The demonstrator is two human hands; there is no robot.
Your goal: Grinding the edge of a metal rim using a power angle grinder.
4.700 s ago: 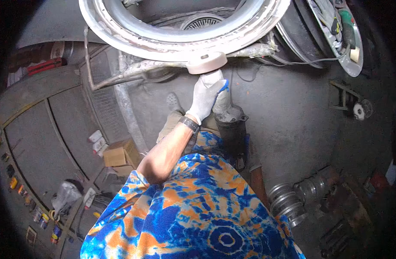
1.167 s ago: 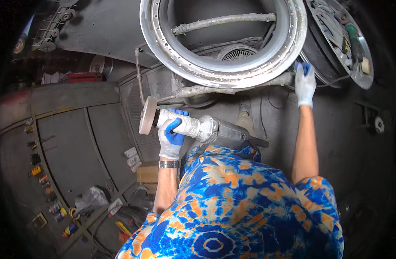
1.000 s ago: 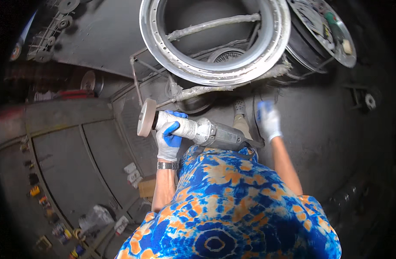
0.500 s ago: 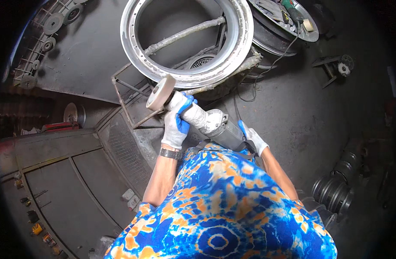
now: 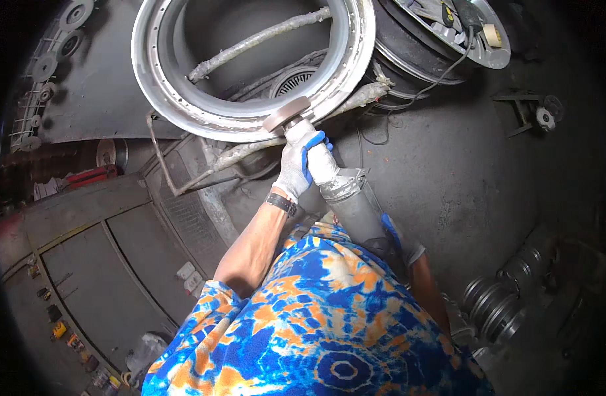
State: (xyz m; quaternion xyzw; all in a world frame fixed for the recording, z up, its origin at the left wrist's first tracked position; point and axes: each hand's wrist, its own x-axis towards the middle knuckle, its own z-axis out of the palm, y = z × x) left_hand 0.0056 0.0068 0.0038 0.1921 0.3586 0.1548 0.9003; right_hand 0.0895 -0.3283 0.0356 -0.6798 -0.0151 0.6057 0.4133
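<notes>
I've got the big silver wheel rim (image 5: 237,122) up top, grey power tool (image 5: 356,208) just below. My left hand (image 5: 298,168) wraps its pale neck (image 5: 321,165); right hand (image 5: 403,241)'s by the rear, can't tell if it's gripping. Tan disc (image 5: 286,114) overlaps the rim's lower edge.

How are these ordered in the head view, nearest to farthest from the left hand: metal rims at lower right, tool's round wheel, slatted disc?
1. Round wheel, just above the left hand.
2. Slatted disc, farther up.
3. Metal rims, lower right.
</notes>
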